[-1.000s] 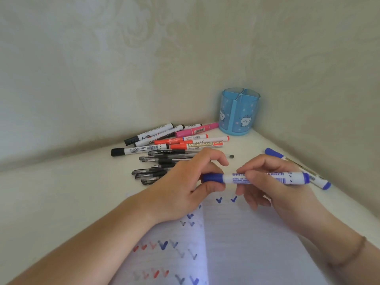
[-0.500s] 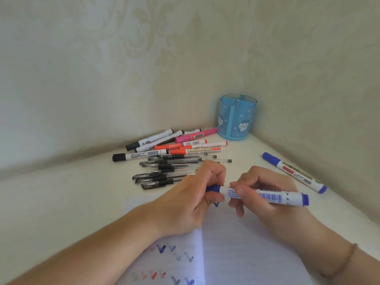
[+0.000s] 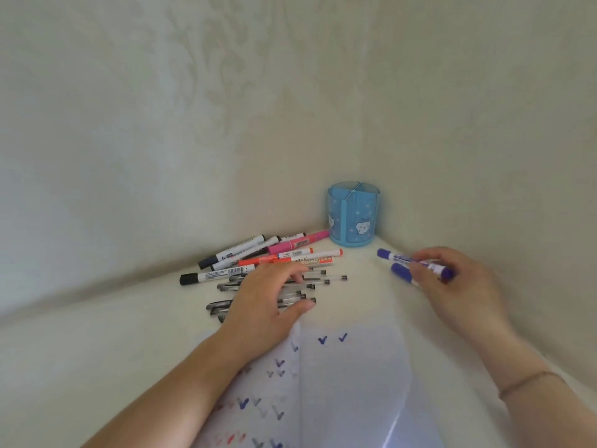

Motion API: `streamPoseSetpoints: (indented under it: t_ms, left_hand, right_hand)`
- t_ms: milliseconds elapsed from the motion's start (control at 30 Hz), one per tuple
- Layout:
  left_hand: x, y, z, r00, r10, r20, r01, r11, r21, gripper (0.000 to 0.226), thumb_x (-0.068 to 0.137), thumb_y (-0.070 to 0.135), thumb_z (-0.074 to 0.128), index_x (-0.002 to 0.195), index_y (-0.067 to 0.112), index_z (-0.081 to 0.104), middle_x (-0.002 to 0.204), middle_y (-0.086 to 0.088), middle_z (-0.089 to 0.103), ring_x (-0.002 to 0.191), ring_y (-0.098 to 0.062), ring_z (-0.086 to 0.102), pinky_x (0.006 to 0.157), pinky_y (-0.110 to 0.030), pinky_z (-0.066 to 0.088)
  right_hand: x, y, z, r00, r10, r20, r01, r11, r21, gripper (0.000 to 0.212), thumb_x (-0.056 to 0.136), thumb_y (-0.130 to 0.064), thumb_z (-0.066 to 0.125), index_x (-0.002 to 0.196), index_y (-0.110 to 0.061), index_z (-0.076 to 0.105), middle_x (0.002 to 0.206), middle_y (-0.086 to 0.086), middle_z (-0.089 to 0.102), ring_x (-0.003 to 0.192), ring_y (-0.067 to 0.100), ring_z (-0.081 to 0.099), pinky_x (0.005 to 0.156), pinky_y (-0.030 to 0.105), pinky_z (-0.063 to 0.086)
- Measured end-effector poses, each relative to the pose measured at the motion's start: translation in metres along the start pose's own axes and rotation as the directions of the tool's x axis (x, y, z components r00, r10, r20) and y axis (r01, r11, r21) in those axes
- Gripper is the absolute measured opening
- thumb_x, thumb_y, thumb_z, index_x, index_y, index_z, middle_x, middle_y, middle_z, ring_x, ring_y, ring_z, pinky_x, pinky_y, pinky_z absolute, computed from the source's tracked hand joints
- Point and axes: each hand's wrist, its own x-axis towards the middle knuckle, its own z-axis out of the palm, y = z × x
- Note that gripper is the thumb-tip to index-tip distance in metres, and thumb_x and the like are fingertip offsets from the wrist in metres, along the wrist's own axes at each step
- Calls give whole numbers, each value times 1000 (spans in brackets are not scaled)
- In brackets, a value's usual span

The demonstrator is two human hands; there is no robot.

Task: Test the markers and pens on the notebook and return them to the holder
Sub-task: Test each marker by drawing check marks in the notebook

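1. The right hand (image 3: 452,286) grasps a capped blue marker (image 3: 400,257) low over the table (image 3: 97,350), just above a second blue marker (image 3: 400,272) lying there.
2. The left hand (image 3: 268,299) lies spread and released over the black pens (image 3: 223,305); whether its fingertips pinch one is unclear.
3. Red, pink and black markers (image 3: 290,253) lie behind the pens.
4. The blue holder (image 3: 353,218) stands in the corner.
5. The notebook (image 3: 339,383) lies open, showing tick marks.

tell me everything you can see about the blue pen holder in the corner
The round light-blue translucent plastic pen holder stands upright on the table, tucked into the corner where the two walls meet. Inner walls split it into compartments, all apparently empty. White cartoon figures and small dots decorate its side. A pink marker's end lies at its base; neither hand touches it.
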Motion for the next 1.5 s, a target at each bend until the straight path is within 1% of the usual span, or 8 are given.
streamPoseSetpoints:
  t_ms: [133,333,467,800,967,1233,1367,1500]
  left_hand:
    - [2,-13,0,998,-53,-34,58,986,153,35,79,56,56,107,36,64,114,19,59,114,-10,49,99,-37,38]
    - [5,-32,-13,947,-317,-52,318,905,283,30,85,49,63,114,39,60,123,18,51,121,-15,39,102,-37,30]
    - [10,-45,-21,918,-382,-102,395,870,294,32,86,51,61,115,38,59,127,16,49,124,-17,37,105,-41,29]
    - [15,-57,-17,926,-362,-109,378,870,317,30,90,48,54,119,38,57,129,14,48,124,-16,37,105,-41,25]
    - [15,-58,-19,937,-327,-121,348,887,303,30,90,47,56,119,37,57,129,15,47,126,-14,35,104,-38,21]
    - [15,-50,-25,952,-274,-134,299,926,232,34,87,49,55,118,35,59,128,13,51,124,-16,38,104,-40,26]
    - [14,-37,-26,983,-174,-58,180,976,123,55,74,60,57,123,36,52,129,14,46,123,-14,35,105,-39,32]
    - [8,-16,-55,959,121,255,-107,992,-68,31,71,42,80,89,29,59,91,9,53,92,-11,46,82,-28,43]
  right_hand:
    - [-4,9,2,988,72,139,6,870,-492,35,75,-52,54,107,-44,65,89,-6,67,87,17,58,72,31,49]
    - [-22,-15,4,959,67,276,176,623,-763,32,91,-55,42,122,-52,51,75,-20,33,109,9,51,72,24,43]
    - [-18,-19,11,963,49,266,193,561,-805,29,90,-55,40,113,-49,57,112,-26,58,107,7,45,64,25,39]
    - [72,-86,138,749,-220,625,652,419,-633,40,88,-8,50,121,-29,58,116,-1,63,103,23,59,75,38,52]
    - [98,-75,183,740,-204,642,673,231,-702,34,88,-4,52,115,-23,60,109,2,64,102,25,57,72,36,47]
    - [99,-71,181,705,-306,640,709,256,-658,29,88,-5,54,113,-20,56,109,1,57,106,22,47,70,33,44]
    - [67,-92,144,672,-488,557,672,87,-735,32,69,-4,64,99,-14,60,96,5,61,104,31,49,83,43,38]
    - [-2,-92,86,750,-522,405,605,295,-740,21,73,-16,68,91,-18,57,74,0,56,73,30,53,68,42,40]
